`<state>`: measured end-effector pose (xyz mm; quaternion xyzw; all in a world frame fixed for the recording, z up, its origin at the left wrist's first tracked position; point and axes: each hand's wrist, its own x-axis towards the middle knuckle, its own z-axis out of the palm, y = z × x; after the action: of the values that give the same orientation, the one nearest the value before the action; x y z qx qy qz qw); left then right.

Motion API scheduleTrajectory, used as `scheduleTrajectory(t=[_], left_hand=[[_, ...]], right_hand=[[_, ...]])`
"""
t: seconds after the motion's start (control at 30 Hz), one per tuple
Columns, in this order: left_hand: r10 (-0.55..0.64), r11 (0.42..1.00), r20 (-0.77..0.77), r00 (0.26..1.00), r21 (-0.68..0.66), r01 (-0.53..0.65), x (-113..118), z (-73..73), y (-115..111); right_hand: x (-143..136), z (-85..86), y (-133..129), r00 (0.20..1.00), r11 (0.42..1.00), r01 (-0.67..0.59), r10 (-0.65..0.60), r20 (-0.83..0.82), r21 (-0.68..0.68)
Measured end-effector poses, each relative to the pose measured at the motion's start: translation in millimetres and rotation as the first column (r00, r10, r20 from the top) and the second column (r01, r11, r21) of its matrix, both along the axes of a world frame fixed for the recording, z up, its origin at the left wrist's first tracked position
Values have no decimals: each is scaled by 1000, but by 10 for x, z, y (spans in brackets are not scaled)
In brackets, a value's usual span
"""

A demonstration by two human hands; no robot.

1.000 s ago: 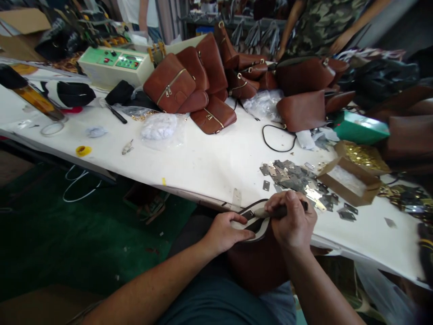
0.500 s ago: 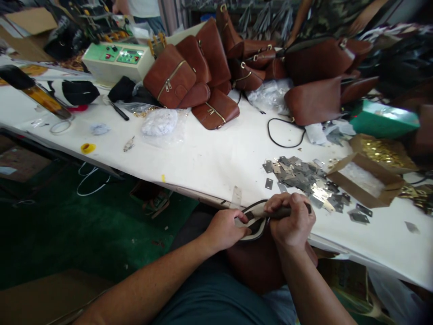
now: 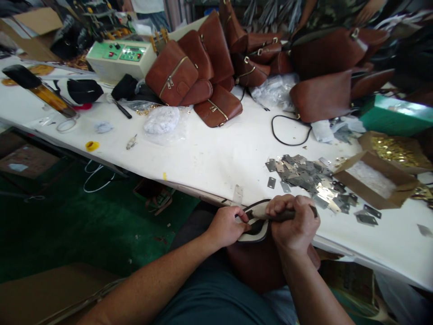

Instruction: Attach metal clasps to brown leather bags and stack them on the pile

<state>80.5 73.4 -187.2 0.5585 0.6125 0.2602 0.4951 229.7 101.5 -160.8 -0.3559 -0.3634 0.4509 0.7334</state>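
Note:
A brown leather bag (image 3: pixel 253 266) rests on my lap at the table's front edge, its pale-lined mouth (image 3: pixel 263 232) facing up. My left hand (image 3: pixel 225 228) pinches the near left side of that mouth, thumb and fingers partly inside. Wrapped round a dark-handled tool (image 3: pixel 283 216), my right hand (image 3: pixel 294 228) is closed above the bag's right side. The tool lies nearly level and points left into the opening. Its working end is hidden, so its exact kind cannot be made out.
Loose metal plates (image 3: pixel 304 176) lie in a pile beyond my right hand. Open cardboard boxes (image 3: pixel 375 180) with small parts stand to their right. Finished-looking brown bags (image 3: pixel 172 74) are heaped at the back, beside a green-topped machine (image 3: pixel 118 58). Another person's hand (image 3: pixel 368 11) shows behind.
The whole view has shifted slightly, with the table's things sliding a little right. Both hands keep their hold on the bag and the tool, with hardly any movement.

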Motion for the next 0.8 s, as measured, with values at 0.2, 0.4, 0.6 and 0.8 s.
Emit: scheduleTrajectory(t=[0.2, 0.4, 0.6, 0.8], left_hand=[[2, 1000, -6, 1000, 13, -2, 8, -4, -14], [20, 999, -27, 999, 33, -19, -17, -19, -5], [51, 999, 16, 999, -6, -51, -17, 7, -15], [41, 999, 34, 999, 13, -41, -15, -61, -21]], right_hand=[[-39, 40, -194, 926, 983, -170, 133, 353, 75], [-69, 293, -215, 959, 980, -31, -26, 282, 195], [-91, 182, -217, 859, 982, -160, 87, 504, 104], [-72, 129, -252, 895, 974, -138, 44, 443, 181]])
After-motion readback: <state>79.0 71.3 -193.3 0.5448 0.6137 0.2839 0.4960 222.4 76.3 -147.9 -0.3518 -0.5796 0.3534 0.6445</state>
